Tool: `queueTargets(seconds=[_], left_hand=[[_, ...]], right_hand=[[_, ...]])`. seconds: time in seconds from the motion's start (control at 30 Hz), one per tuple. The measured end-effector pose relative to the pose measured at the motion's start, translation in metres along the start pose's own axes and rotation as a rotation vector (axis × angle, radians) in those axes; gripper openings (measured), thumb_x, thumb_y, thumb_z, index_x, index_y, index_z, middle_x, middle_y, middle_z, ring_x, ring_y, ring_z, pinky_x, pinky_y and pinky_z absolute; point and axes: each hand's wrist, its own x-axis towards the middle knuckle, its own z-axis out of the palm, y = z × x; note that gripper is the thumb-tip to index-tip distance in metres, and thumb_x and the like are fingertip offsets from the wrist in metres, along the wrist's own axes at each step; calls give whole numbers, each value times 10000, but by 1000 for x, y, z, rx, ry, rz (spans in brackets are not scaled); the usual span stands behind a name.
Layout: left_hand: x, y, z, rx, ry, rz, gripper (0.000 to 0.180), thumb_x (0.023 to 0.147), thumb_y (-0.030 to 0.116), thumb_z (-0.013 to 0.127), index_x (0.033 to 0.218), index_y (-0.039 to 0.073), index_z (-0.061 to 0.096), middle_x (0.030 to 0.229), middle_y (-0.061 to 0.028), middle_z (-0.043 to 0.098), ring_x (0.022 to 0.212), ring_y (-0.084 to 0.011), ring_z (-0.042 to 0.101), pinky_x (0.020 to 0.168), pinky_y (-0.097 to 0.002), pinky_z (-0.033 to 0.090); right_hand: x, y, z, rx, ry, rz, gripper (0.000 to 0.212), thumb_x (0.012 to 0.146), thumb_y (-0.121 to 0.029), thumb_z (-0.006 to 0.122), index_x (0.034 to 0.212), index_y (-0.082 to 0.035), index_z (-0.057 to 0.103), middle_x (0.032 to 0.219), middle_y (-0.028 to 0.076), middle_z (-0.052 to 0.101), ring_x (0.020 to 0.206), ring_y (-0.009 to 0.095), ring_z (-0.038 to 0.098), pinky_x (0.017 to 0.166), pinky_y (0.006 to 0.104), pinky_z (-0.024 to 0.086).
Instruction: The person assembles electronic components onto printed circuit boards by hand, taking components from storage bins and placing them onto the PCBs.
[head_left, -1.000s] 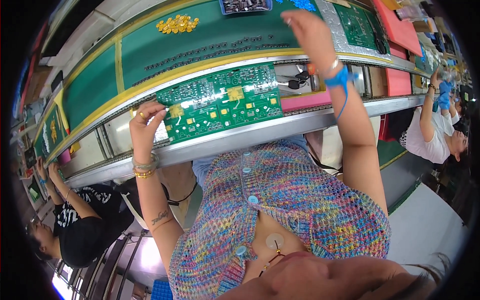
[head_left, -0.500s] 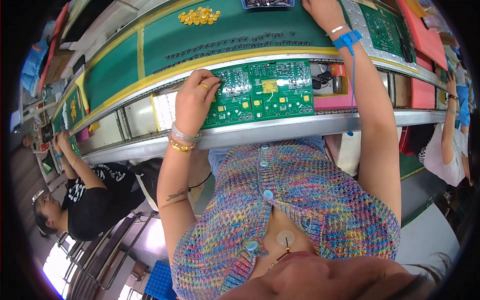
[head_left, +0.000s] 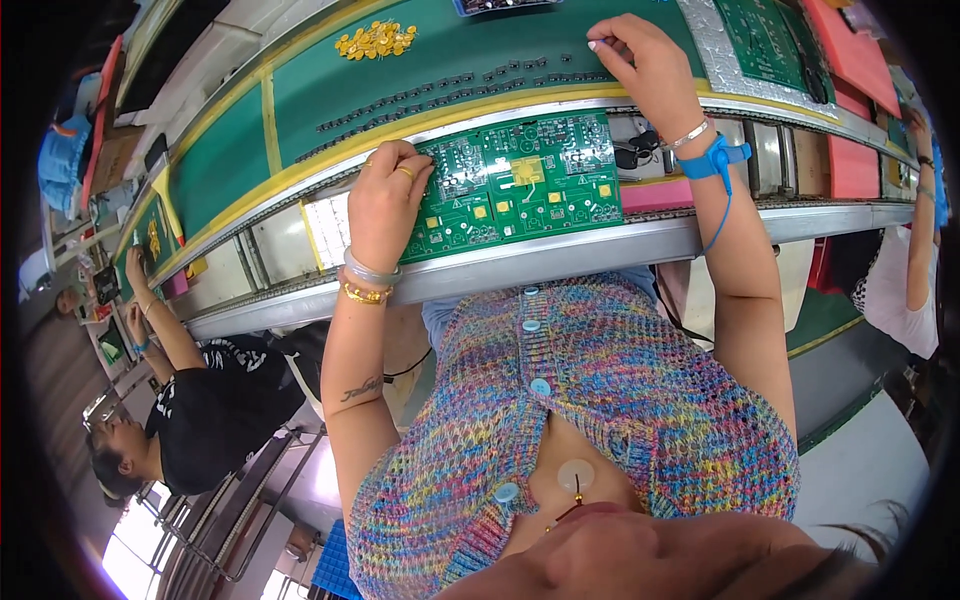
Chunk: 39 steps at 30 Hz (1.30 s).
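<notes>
Green printed circuit boards with yellow square parts lie side by side on the rail conveyor in front of me. My left hand rests over their left end, its fingers drawn together in a pinch. Whatever those fingertips grip is hidden. Over the green mat, my right hand is raised to the right of the boards, with thumb and forefinger close together. Anything between them is too small to name. Rows of small black components lie on the mat to its left.
A pile of yellow disc-shaped parts lies on the mat, and a blue tray of dark parts stands at the far edge. More green boards sit to the right. A blue wrist strap cord hangs from my right wrist. A co-worker works at left.
My right hand has come back toward me from beside the blue tray, and its fingers now show. My left hand stays at the boards' left end. The view has shifted slightly.
</notes>
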Motion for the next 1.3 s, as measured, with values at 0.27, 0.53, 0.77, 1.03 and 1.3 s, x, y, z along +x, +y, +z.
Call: queueTargets(seconds=[0.27,0.53,0.77,1.03,1.3], left_hand=[[-2,1,2,21,2,-7,93,739,71,689,818,38,655,852,-56,569,775,-235,580,642,-336,477],[-10,2,1,114,-20,87,142,752,68,666,891,44,650,875,-58,565,755,-246,571,655,-327,486],[7,-4,-4,35,40,46,147,762,107,679,904,75,656,904,-68,583,810,-261,582,686,-338,489],[104,-79,13,100,196,-107,157,741,201,710,831,74,689,855,-87,619,813,-271,603,689,-364,483],[104,-91,13,-44,68,-234,125,764,179,689,813,64,681,818,-76,630,746,-243,621,664,-358,482]], right_hand=[[-1,1,2,-41,-6,-16,116,827,-88,636,940,-61,630,838,46,599,718,159,598,626,256,484],[-6,-2,1,-83,1,31,134,801,-160,679,902,-76,655,775,30,626,646,154,592,583,260,465],[-15,-27,-4,-71,33,35,127,810,-184,674,880,-79,670,739,36,642,617,142,593,549,268,456],[-55,-61,0,33,-110,269,111,849,-249,610,871,-141,630,583,27,599,535,223,597,483,334,436],[-65,-54,16,-83,-155,296,153,839,-256,606,840,-104,627,581,46,585,535,223,587,489,345,426]])
